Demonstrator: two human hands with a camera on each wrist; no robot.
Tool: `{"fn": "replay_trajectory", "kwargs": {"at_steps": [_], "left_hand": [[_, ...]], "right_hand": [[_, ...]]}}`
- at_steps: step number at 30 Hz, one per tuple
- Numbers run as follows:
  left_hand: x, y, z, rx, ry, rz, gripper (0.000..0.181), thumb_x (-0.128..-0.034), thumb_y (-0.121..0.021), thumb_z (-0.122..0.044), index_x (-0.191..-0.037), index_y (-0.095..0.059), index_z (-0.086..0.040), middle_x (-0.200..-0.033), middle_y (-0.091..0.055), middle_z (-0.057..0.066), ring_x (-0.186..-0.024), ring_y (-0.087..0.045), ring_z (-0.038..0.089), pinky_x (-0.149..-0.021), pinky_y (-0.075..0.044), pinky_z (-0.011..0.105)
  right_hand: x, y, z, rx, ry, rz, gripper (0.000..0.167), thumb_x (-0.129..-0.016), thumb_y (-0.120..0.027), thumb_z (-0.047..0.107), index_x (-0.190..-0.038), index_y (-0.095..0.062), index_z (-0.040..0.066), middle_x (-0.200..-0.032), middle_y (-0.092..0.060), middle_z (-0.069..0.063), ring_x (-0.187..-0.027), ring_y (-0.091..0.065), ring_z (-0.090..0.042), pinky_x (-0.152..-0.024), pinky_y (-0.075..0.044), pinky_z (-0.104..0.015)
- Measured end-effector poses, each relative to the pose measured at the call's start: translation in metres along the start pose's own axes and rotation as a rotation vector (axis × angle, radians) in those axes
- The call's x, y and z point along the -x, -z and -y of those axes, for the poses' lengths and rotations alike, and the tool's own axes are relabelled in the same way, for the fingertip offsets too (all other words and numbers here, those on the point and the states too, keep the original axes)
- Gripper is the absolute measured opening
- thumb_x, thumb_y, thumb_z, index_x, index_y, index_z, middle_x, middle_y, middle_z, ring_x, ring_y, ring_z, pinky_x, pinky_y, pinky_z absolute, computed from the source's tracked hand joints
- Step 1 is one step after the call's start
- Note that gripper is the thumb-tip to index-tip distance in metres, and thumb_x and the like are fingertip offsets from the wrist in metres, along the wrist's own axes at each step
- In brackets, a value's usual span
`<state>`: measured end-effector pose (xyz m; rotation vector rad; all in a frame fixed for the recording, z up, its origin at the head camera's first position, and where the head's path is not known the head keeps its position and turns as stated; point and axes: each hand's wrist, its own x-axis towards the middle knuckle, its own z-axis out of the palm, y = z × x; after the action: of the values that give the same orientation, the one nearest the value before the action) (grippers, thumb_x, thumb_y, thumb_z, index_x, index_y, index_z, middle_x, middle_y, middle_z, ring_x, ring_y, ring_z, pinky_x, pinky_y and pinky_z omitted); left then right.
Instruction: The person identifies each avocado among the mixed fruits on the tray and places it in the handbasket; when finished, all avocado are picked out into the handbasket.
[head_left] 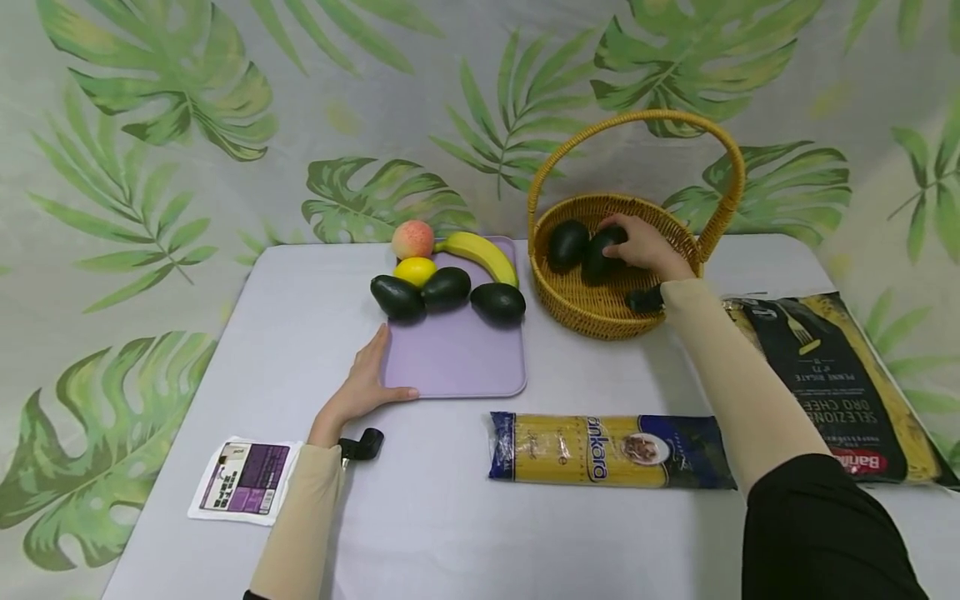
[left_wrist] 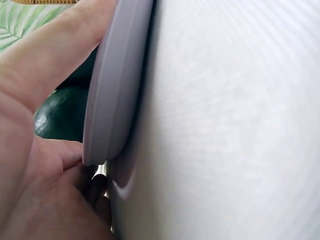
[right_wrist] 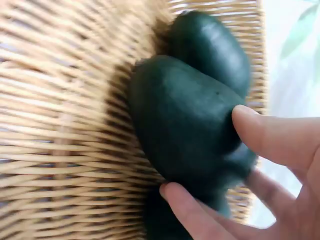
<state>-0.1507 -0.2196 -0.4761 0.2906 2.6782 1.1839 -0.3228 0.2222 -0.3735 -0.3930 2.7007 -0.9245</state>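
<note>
Nearest us, at 4 o'clock, is a black sleeve [head_left: 817, 533] over a beige sleeve [head_left: 720, 375]; that arm runs up to the yellow wicker basket [head_left: 592, 325] at 2 o'clock. Right hand [head_left: 643, 248]: fingers and thumb gripping an avocado [head_left: 602, 254] inside the basket, around its middle. We can't tell if that avocado is lifted off the bottom. Second avocado [head_left: 567, 246] sits just beside it at 10 o'clock; in the right wrist view we get dark avocados on two sides of the gripped one.

Left hand [head_left: 362, 383]: thumb and fingers spread, touching the lilac tray [head_left: 457, 362] around its 8 o'clock corner, thumb by the near edge, fingers by the left edge. On the tray we count three avocados in a row, 10 to 2 o'clock; the leftmost [head_left: 397, 297] pokes past the tray's edge. Behind them: lemon [head_left: 415, 268] at 11, peach [head_left: 412, 239] further out at 11, banana [head_left: 480, 252] curving from 12 to 2.

Elsewhere on the white table [head_left: 420, 525], we have a spaghetti pack [head_left: 555, 450] lying flat at 5 o'clock, a big penne bag [head_left: 825, 358] at 3, partly behind the right arm, and a white-and-purple packet [head_left: 243, 482] at 8, near the left forearm. Leaf-print cloth [head_left: 390, 100] fills 10 to 2 o'clock.
</note>
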Motion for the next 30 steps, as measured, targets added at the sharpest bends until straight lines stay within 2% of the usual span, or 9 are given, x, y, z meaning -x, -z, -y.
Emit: {"fn": "replay_trajectory", "kwargs": {"at_steps": [4, 12, 17, 24, 26, 30], "left_hand": [[-0.001, -0.001, -0.001, 0.004, 0.002, 0.009, 0.119, -0.0744, -0.082, -0.031, -0.151, 0.002, 0.001, -0.158, 0.002, 0.019, -0.142, 0.0, 0.038, -0.112, -0.006, 0.054], [-0.001, -0.001, -0.004, 0.003, -0.012, 0.006, 0.118, -0.0741, -0.082, -0.032, -0.151, 0.0, 0.002, -0.158, 0.001, 0.02, -0.142, 0.0, 0.038, -0.111, -0.006, 0.055], [-0.001, 0.0, -0.002, -0.007, -0.004, 0.008, 0.119, -0.0737, -0.083, -0.032, -0.152, 0.001, 0.001, -0.158, 0.002, 0.018, -0.143, 0.001, 0.037, -0.112, -0.006, 0.055], [0.001, 0.001, -0.002, 0.004, 0.003, 0.009, 0.119, -0.0742, -0.083, -0.032, -0.152, 0.001, 0.0, -0.158, 0.003, 0.018, -0.143, 0.001, 0.037, -0.112, -0.006, 0.055], [0.001, 0.001, -0.001, 0.002, 0.001, 0.009, 0.118, -0.0744, -0.082, -0.032, -0.152, 0.001, 0.001, -0.158, 0.002, 0.019, -0.142, 0.001, 0.038, -0.111, -0.006, 0.055], [0.001, 0.001, -0.001, 0.0, 0.002, 0.007, 0.118, -0.0744, -0.082, -0.031, -0.151, 0.001, 0.001, -0.158, 0.003, 0.019, -0.142, 0.001, 0.038, -0.111, -0.006, 0.056]], "right_hand": [[0.001, -0.005, -0.005, -0.005, -0.027, 0.036, 0.043, -0.1, -0.049, 0.011, -0.14, -0.038, -0.001, -0.144, -0.031, -0.03, -0.124, -0.036, -0.048, -0.095, -0.033, -0.058], [0.008, 0.0, -0.009, -0.157, -0.068, 0.123, 0.051, -0.102, -0.046, 0.012, -0.148, -0.027, 0.004, -0.151, -0.018, -0.028, -0.13, -0.03, -0.048, -0.095, -0.038, -0.059], [0.013, 0.01, -0.007, -0.25, -0.055, 0.157, 0.053, -0.101, -0.046, 0.009, -0.149, -0.025, 0.003, -0.152, -0.018, -0.026, -0.126, -0.037, -0.048, -0.094, -0.041, -0.057], [0.028, 0.02, 0.003, -0.262, -0.02, 0.161, 0.053, -0.102, -0.045, 0.016, -0.149, -0.024, 0.002, -0.15, -0.023, -0.027, -0.118, -0.045, -0.05, -0.094, -0.041, -0.057], [0.034, 0.021, 0.005, -0.278, 0.005, 0.162, 0.052, -0.102, -0.046, 0.018, -0.148, -0.027, 0.002, -0.149, -0.027, -0.026, -0.118, -0.046, -0.047, -0.094, -0.042, -0.054], [0.044, 0.019, 0.013, -0.317, 0.053, 0.161, 0.051, -0.102, -0.048, 0.02, -0.146, -0.032, 0.001, -0.144, -0.035, -0.025, -0.116, -0.049, -0.041, -0.087, -0.05, -0.039]]}}
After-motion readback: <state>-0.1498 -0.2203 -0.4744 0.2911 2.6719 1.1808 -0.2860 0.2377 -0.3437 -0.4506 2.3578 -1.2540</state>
